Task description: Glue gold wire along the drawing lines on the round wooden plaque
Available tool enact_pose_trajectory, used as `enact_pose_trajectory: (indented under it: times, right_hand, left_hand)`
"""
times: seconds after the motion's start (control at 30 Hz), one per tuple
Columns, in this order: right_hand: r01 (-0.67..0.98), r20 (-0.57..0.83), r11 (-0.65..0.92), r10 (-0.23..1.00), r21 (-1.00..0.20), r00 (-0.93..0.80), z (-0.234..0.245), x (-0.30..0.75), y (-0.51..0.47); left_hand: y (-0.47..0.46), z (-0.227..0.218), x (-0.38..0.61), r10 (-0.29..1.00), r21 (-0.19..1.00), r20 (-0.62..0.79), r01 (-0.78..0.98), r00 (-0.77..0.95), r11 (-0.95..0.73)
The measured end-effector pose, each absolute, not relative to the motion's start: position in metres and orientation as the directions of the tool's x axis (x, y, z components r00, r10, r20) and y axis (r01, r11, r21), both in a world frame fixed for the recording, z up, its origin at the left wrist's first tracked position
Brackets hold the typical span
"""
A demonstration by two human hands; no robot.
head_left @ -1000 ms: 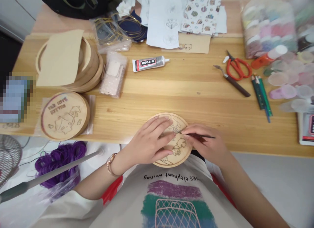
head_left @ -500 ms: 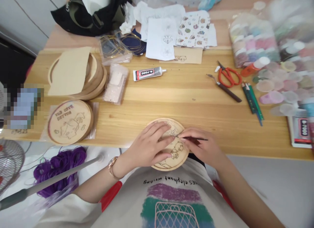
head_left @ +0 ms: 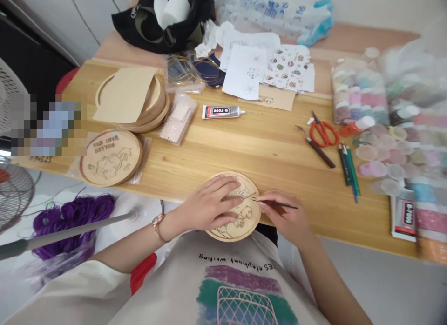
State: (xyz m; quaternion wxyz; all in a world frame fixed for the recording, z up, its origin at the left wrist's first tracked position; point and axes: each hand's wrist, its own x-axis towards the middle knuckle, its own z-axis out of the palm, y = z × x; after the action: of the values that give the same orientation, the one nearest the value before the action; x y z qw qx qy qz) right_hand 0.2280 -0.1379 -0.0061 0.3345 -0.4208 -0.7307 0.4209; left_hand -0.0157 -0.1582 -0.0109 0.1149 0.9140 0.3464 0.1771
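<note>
A round wooden plaque (head_left: 249,220) with outlined drawings lies at the table's front edge, close against my shirt. My left hand (head_left: 213,204) rests on its left half, fingers spread and lying over the drawings. At the plaque's right side, my right hand (head_left: 284,215) pinches a thin dark-handled tool (head_left: 279,204) with a slim light tip. That tip reaches over the plaque beside my left fingertips. Whether it is a fine brush or a narrow pick I cannot tell. My left palm hides part of the drawing.
Stacked wooden rounds (head_left: 131,101) and another drawn plaque (head_left: 111,159) are at left. A B-7000 glue tube (head_left: 222,111) lies mid-table. Red-handled cutters (head_left: 324,129), a brown-handled tool (head_left: 319,152), pencils (head_left: 348,169) and small cups (head_left: 384,148) are at right.
The view has turned, so the table appears tilted. The tool's tip has shifted slightly on the plaque, and my right hand sits a little farther from my left fingertips.
</note>
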Motion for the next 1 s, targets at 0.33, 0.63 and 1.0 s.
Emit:
enact_pose_trajectory:
  times: [0.33, 0.63, 1.0]
  right_hand:
    - [0.36, 0.158, 0.372, 0.85, -0.855, -0.503, -0.011, 0.223, -0.133]
    - [0.364, 0.15, 0.375, 0.843, -0.853, -0.517, -0.01, 0.222, -0.131]
    - [0.397, 0.104, 0.413, 0.789, -0.82, -0.605, -0.002, 0.223, -0.123]
  left_hand:
    - [-0.159, -0.012, -0.016, 0.687, 0.371, 0.229, 0.591, 0.69, -0.717]
    - [-0.157, -0.012, -0.016, 0.682, 0.376, 0.217, 0.585, 0.698, -0.719]
    - [-0.157, -0.009, -0.017, 0.688, 0.386, 0.192, 0.59, 0.7, -0.709]
